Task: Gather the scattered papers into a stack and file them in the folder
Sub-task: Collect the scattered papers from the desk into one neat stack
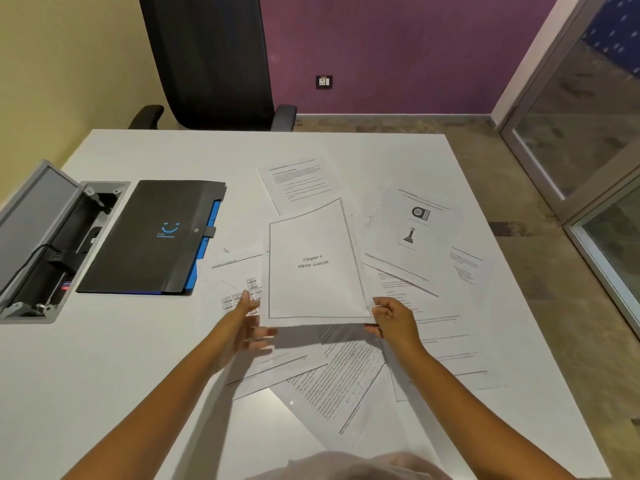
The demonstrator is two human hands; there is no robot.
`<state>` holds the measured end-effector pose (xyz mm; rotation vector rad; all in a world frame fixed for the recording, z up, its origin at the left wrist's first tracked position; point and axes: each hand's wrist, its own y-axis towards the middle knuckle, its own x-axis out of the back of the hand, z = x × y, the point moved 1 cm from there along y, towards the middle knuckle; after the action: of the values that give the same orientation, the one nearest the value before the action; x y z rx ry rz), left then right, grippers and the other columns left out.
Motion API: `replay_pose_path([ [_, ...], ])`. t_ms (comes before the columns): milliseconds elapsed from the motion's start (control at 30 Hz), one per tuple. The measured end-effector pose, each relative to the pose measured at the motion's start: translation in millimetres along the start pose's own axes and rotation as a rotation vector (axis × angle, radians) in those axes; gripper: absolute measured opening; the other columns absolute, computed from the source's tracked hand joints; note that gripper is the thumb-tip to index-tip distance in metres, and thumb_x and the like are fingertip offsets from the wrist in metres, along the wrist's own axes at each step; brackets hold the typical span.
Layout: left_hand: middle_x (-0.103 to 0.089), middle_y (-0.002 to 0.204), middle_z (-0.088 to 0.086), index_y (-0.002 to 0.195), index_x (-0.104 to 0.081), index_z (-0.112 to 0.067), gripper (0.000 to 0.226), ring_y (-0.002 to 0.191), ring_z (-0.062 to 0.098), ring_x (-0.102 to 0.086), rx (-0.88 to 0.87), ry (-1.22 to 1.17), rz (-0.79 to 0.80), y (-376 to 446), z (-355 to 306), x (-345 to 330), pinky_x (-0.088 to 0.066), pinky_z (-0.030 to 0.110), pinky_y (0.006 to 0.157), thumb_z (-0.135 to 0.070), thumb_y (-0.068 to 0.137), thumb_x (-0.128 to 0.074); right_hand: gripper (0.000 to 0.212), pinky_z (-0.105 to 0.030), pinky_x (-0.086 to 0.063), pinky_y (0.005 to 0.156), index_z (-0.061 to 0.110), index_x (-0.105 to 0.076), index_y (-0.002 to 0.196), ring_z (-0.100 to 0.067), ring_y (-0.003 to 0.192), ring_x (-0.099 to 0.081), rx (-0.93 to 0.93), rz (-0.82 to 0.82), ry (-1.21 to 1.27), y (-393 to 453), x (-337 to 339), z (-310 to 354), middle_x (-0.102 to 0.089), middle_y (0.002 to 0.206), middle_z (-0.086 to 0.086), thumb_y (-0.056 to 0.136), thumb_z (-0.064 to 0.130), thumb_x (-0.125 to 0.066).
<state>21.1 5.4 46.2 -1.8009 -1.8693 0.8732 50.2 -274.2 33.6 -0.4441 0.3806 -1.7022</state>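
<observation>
A bordered title sheet [313, 265] is lifted off the white table [104, 368], tilted away from me. My right hand [391, 320] pinches its near right corner. My left hand [249, 323] is at its near left corner, fingers stretched under the edge; the grip itself is blurred. Several printed papers lie scattered beneath and around: a diagram page [239, 285], a text page [298, 183] at the back, a page with two pictures [414, 233], and text pages [343, 379] near me. The black folder [149, 237] with blue inner dividers lies closed at the left.
An open grey cable box [45, 237] is sunk into the table at the far left, lid raised, cable inside. A black office chair [211, 60] stands behind the table's far edge. The table's right edge drops to the floor, with a glass partition [588, 133] beyond.
</observation>
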Motion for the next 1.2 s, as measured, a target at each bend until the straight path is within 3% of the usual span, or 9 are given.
replay_pose_path([
  [67,-0.054,0.124,-0.002,0.133,-0.040,-0.019,0.049,0.105,0.026,-0.062,-0.012,-0.061,0.013,2,5,-8,-0.059,0.039,0.076,-0.048,0.092,-0.038,0.018,-0.015,-0.056,0.055,0.008,-0.061,0.104,-0.021,0.090,-0.060,-0.006,0.055,-0.030,-5,-6,-6,-0.057,0.105,-0.010,0.091,0.000,-0.051],
  [200,-0.067,0.098,0.004,0.127,-0.049,-0.005,0.035,0.086,0.021,-0.063,-0.003,0.055,-0.085,6,16,-15,-0.053,0.036,0.072,-0.016,0.094,-0.049,0.020,-0.017,-0.056,0.059,0.009,-0.063,0.109,-0.016,0.081,-0.060,-0.015,0.194,-0.203,-9,-6,-15,-0.061,0.101,-0.005,0.091,0.008,-0.056],
  [300,-0.064,0.109,0.015,0.130,-0.045,-0.006,0.035,0.091,0.029,-0.060,0.014,0.079,-0.153,5,20,-12,-0.051,0.038,0.075,-0.011,0.096,-0.043,0.025,-0.025,-0.048,0.088,0.011,-0.063,0.113,-0.019,0.104,-0.059,0.151,0.125,-0.571,0,7,-17,-0.061,0.115,-0.006,0.092,0.020,-0.055],
  [433,-0.057,0.126,0.021,0.133,-0.043,-0.007,0.038,0.104,0.034,-0.057,0.037,0.086,-0.198,8,24,-7,-0.051,0.042,0.080,-0.010,0.095,-0.045,0.037,-0.036,-0.034,0.107,0.012,-0.053,0.129,-0.024,0.131,-0.036,0.303,-0.031,-1.041,22,34,-17,-0.041,0.144,-0.006,0.094,0.025,-0.049],
  [567,-0.066,0.103,0.014,0.121,-0.052,-0.009,0.029,0.071,0.027,-0.064,0.066,0.116,-0.202,11,26,-3,-0.052,0.029,0.055,-0.015,0.093,-0.051,0.054,-0.045,-0.016,0.117,0.020,-0.033,0.142,-0.027,0.143,-0.015,0.249,-0.058,-1.470,50,52,-14,-0.015,0.157,-0.005,0.091,0.017,-0.050],
  [700,-0.065,0.091,-0.005,0.106,-0.056,-0.016,0.018,0.076,0.009,-0.062,0.145,-0.007,-0.191,14,26,-3,-0.054,0.033,0.061,-0.021,0.089,-0.058,0.071,-0.046,-0.011,0.119,0.020,-0.026,0.144,-0.029,0.144,-0.011,0.282,0.007,-1.545,68,51,-12,-0.006,0.158,-0.006,0.083,0.006,-0.059],
  [833,-0.063,0.112,0.010,0.120,-0.053,-0.008,0.030,0.101,0.024,-0.059,0.116,0.039,-0.230,18,24,-1,-0.046,0.034,0.091,-0.015,0.091,-0.055,0.076,-0.046,-0.005,0.119,0.020,-0.017,0.147,-0.030,0.145,-0.003,0.273,0.048,-1.648,80,41,-9,0.003,0.159,-0.007,0.085,0.007,-0.057],
  [1067,-0.059,0.122,0.019,0.124,-0.052,-0.001,0.034,0.110,0.032,-0.057,0.113,0.094,-0.252,23,24,1,-0.043,0.040,0.099,-0.010,0.091,-0.053,0.067,-0.049,0.001,0.117,0.013,-0.005,0.148,-0.030,0.145,0.005,0.255,0.071,-1.717,86,29,-4,0.006,0.159,-0.005,0.092,0.005,-0.039],
  [1200,-0.061,0.116,0.017,0.122,-0.053,-0.001,0.032,0.099,0.029,-0.061,0.103,0.195,-0.250,24,24,-3,-0.051,0.036,0.085,-0.011,0.092,-0.053,0.065,-0.041,-0.014,0.119,0.010,-0.018,0.146,-0.026,0.141,-0.019,0.362,0.004,-1.573,87,27,2,-0.018,0.156,-0.002,0.088,0.001,-0.045],
])
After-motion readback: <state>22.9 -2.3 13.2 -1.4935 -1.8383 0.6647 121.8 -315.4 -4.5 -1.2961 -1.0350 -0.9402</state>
